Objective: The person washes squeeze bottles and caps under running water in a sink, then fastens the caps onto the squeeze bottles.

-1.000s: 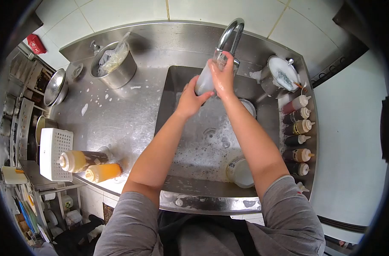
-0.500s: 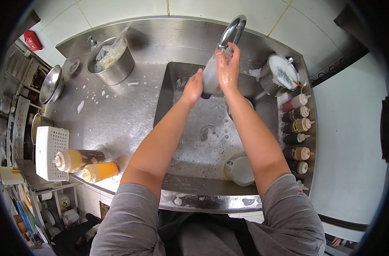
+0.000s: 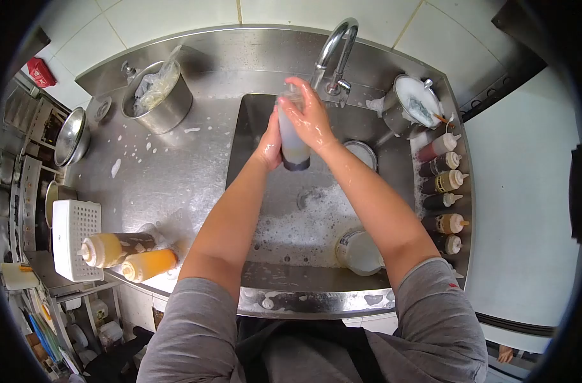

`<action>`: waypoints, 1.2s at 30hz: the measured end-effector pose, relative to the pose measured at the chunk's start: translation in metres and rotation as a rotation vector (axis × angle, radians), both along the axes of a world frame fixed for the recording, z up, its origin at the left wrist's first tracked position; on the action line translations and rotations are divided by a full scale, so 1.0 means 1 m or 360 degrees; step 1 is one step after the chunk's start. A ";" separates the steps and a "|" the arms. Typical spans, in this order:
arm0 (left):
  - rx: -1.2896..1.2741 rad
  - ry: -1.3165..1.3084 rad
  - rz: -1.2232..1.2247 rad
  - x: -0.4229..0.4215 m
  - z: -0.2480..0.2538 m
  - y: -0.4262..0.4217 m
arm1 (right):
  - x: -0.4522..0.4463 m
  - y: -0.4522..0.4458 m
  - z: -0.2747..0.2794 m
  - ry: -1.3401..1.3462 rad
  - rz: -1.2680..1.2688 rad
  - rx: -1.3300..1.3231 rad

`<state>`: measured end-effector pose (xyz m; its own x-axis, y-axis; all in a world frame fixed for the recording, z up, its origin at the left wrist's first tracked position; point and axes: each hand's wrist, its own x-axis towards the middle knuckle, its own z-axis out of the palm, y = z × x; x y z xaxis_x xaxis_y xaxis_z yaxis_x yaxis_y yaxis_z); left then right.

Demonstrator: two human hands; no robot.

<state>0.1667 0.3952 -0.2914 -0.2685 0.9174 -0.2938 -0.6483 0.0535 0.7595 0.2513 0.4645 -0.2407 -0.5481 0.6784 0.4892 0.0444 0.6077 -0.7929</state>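
Since the earlier frame, both hands and the clear plastic bottle [image 3: 294, 142] have come away from the gooseneck faucet [image 3: 332, 48] to a place left of its spout, nearer the person's body. The bottle is now over the steel sink basin [image 3: 238, 143], gripped from both sides: the right hand [image 3: 308, 121] curls round its upper part, fingers near the top, while the left hand [image 3: 272, 142] is closed along its left side. Two hands probably make sense because the skin looks wet and the plastic is likely slippery (the bottle's mouth is hidden behind the right fingers, so I cannot tell whether it is capped). Its lower end, dark at the base, points toward the basin, presumably so that drips fall into the sink.

Foam covers part of the basin floor, where a translucent tub [image 3: 360, 252] sits near the front edge. Capped squeeze bottles [image 3: 449, 182] lie in a row along the right ledge, nozzles outward, perhaps to keep them together; an orange-filled squeeze bottle [image 3: 149, 264] is on the left counter.
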 end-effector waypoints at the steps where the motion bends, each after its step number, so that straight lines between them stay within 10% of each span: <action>1: -0.0002 0.0003 -0.0002 -0.002 0.002 -0.001 | 0.002 0.001 -0.004 0.0003 -0.0002 -0.0002; 3: -0.0035 0.0470 -0.0560 -0.010 0.009 -0.003 | 0.010 0.007 -0.014 0.0415 -0.0199 -0.0441; 7: 0.0314 0.1466 -0.0422 0.001 0.038 -0.017 | 0.038 -0.002 0.003 0.0498 -0.0040 -0.0081; 11: 0.0382 0.2357 0.0200 0.021 0.053 -0.049 | 0.049 -0.053 0.017 0.0420 0.0039 -0.0757; 17: 0.0143 0.2095 0.0312 0.043 0.052 -0.103 | 0.062 -0.093 0.031 0.0286 0.0263 -0.0769; 23: 0.0554 0.1539 -0.0815 0.018 0.055 -0.155 | 0.106 -0.092 0.057 -0.0475 0.1289 -0.0599; 27: 0.0301 0.2141 -0.0548 0.016 0.042 -0.164 | 0.116 -0.090 0.059 -0.1010 0.1127 0.0141; 30: 0.0234 0.2578 -0.0440 0.024 0.034 -0.169 | 0.124 -0.093 0.018 -0.0822 0.0573 -0.2075; 33: 0.0228 0.2989 -0.0398 0.030 0.016 -0.171 | 0.120 -0.096 -0.007 -0.0729 0.0776 -0.2983; 36: 0.0257 0.3143 -0.0269 0.033 0.002 -0.172 | 0.115 -0.124 -0.008 -0.0731 0.0248 -0.2408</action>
